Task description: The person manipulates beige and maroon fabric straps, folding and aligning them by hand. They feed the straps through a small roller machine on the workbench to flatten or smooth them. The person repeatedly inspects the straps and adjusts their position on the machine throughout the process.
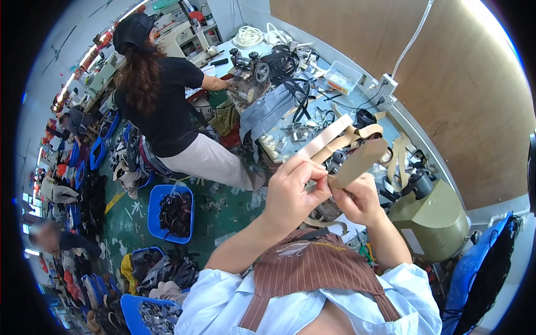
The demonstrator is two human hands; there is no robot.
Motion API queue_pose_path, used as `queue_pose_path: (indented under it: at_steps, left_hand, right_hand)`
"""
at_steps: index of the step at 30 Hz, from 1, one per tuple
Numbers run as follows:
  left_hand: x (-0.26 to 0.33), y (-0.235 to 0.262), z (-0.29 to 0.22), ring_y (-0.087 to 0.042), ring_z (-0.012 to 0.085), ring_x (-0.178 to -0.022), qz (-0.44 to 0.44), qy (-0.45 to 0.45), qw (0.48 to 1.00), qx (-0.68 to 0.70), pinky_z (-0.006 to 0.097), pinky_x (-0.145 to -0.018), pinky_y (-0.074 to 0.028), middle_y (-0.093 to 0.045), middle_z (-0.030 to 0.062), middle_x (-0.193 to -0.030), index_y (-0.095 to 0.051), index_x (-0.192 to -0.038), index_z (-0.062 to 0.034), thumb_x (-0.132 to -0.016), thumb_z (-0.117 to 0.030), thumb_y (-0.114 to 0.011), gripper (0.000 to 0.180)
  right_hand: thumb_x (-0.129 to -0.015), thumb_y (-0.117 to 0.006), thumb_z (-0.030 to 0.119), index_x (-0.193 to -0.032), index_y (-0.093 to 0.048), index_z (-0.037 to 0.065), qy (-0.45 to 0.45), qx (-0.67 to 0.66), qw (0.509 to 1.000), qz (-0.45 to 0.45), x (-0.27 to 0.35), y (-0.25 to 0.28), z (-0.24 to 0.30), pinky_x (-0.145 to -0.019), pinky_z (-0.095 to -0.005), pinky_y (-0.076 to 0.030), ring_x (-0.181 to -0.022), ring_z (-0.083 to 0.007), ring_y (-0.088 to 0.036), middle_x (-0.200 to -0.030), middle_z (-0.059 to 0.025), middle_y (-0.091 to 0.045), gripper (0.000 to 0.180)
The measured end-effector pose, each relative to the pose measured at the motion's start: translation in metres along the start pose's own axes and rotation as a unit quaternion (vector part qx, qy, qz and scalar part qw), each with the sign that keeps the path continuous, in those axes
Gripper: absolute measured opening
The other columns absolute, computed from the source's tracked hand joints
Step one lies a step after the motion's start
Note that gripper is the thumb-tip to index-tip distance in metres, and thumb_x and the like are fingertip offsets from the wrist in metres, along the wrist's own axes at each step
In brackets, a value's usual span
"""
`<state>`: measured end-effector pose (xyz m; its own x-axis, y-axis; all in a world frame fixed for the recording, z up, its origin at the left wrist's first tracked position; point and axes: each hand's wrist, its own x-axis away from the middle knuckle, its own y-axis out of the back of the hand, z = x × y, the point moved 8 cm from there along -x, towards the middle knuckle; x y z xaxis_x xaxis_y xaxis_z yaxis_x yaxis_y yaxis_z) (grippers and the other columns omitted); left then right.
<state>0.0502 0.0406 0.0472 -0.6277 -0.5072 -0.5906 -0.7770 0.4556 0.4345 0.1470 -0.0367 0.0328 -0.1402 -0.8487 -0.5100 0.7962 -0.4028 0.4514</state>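
In front of my chest I hold a beige strap point(364, 161) between both hands. My left hand point(297, 187) pinches it with thumb and forefinger, and my right hand point(357, 200) grips it close by, thumb on top. The strap's wide, rounded length rises from between my fingers, over the table. A paler band point(326, 136) slants up just beyond my left fingers; whether it joins the held strap is hidden. More tan strap point(365, 132) lies in loops on the cluttered table behind.
An olive-green machine housing point(432, 223) stands at my right. The blue worktable holds black cords point(282, 62), grey cloth point(269, 111), a clear bin point(341, 78) and a power strip point(386, 89). At left a co-worker point(159, 100) reaches onto the table. Blue baskets point(191, 215) stand on the green floor point(215, 204).
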Motion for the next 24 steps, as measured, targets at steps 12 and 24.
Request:
queue_pose_path:
  at_steps: [12, 24]
  left_hand:
    - [0.006, -0.020, -0.006, -0.055, 0.0219, -0.059, 0.282, -0.016, 0.958, 0.051, 0.031, -0.055, -0.044, -0.053, 0.0088, -0.065, -0.053, -0.074, -0.0013, -0.081, -0.035, -0.063, 0.036]
    - [0.018, -0.011, -0.039, -0.056, 0.0249, -0.052, 0.414, -0.070, 0.884, 0.207, 0.031, -0.046, -0.044, -0.056, 0.0078, -0.061, -0.058, -0.068, -0.0031, -0.081, -0.019, -0.065, 0.021]
  right_hand:
    - [-0.072, -0.054, 0.007, -0.076, -0.061, -0.002, -0.068, -0.124, 0.975, 0.168, 0.009, -0.009, 0.003, -0.053, -0.0318, -0.044, -0.057, -0.0214, -0.056, -0.064, -0.0110, -0.057, 0.012]
    - [-0.082, -0.062, 0.024, -0.067, -0.060, -0.001, 0.052, -0.372, 0.876, 0.303, 0.003, -0.029, 0.047, -0.050, -0.0337, -0.040, -0.054, -0.0266, -0.054, -0.059, -0.0113, -0.056, 0.029]
